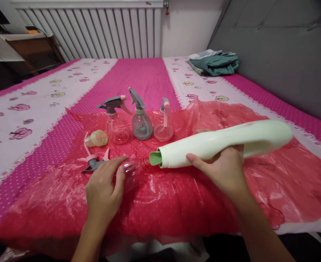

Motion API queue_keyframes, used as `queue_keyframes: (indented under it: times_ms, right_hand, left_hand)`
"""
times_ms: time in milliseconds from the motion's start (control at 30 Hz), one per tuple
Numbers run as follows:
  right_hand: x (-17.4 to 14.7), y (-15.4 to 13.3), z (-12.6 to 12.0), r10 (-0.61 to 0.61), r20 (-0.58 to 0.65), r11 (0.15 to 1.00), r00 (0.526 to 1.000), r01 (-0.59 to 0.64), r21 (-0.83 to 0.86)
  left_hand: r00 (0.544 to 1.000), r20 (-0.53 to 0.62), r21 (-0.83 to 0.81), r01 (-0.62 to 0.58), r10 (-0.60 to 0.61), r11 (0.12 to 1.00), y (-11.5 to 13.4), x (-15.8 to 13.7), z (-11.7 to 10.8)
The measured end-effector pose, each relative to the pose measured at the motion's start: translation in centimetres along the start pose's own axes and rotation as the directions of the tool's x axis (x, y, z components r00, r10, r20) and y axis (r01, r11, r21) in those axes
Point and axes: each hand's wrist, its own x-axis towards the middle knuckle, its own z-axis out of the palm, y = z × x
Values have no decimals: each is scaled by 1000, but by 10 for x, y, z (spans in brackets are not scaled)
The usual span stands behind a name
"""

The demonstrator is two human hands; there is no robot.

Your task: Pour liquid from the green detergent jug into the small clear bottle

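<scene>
My left hand (pixel 105 182) is closed around a clear bottle (pixel 133 173), which leans with its neck to the right. Wrapped about its handle, my right hand (pixel 224 169) holds a large pale green jug (pixel 198 147) almost on its side. The jug's green pouring spout (pixel 155 158) is at the bottle's mouth; whether they touch I cannot tell, and no liquid shows. Left of the bottle lies a loose grey and pink spray head (pixel 93 162). Near it is a translucent yellowish cap (pixel 99 138), lying on its side.
Three spray bottles stand behind my hands: a clear one (pixel 118 127), a grey-tinted one (pixel 142 125) and another clear one (pixel 163 127). Red plastic sheeting (pixel 182 203) covers the bed's near part. Folded clothes (pixel 215 63) lie at the back right; a radiator (pixel 95 31) stands behind.
</scene>
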Motion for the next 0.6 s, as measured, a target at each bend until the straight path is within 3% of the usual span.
queue_keyframes:
  times_ms: [400,600]
  right_hand:
    - [-4,5,7,-59,-29,997,998,58,-56]
    - [-4,5,4,-71,-26,997,997,72,26]
  left_hand:
    - [1000,-5,16,-5,5,1000,0,-1,2]
    - [1000,-16,-6,-26,26,1000,-1,-1,1]
